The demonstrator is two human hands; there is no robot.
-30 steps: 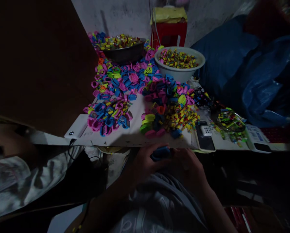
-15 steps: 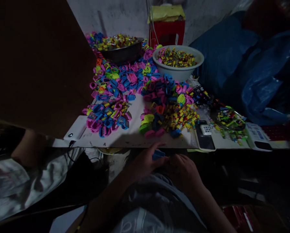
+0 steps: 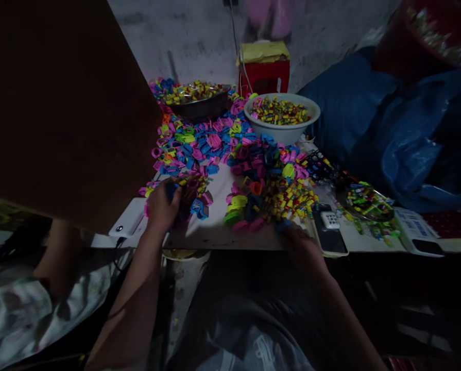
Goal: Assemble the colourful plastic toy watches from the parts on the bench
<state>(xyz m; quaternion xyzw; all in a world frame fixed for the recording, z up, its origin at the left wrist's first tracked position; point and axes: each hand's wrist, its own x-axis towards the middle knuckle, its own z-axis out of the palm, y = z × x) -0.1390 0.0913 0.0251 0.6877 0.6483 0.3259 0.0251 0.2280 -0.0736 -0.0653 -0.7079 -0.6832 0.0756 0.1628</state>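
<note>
My left hand (image 3: 163, 207) is over the near left pile of pink and blue plastic toy watches (image 3: 184, 211). Its thumb and fingers close around a blue toy watch (image 3: 171, 189). At the table's front edge, my right hand (image 3: 300, 241) reaches to a blue plastic piece (image 3: 282, 225) beside a heap of small yellow and red pieces (image 3: 290, 198). Its fingertips are dark and blurred, so their grip does not show. Left of that heap lies a cluster of green, pink and orange toy watches (image 3: 240, 208).
A white basin (image 3: 282, 135) and a dark bowl (image 3: 203, 109) hold small yellow pieces. A brown board (image 3: 64, 113) blocks the left. A phone (image 3: 333, 237), a white power bank (image 3: 127, 219) and a small dish (image 3: 385, 212) lie along the front. Another person's arm (image 3: 60, 257) is at the left.
My hands have parted from in front of my lap. The left went forward and left to the near pile with a blue toy watch; the right went forward to the table edge. The view tilted up.
</note>
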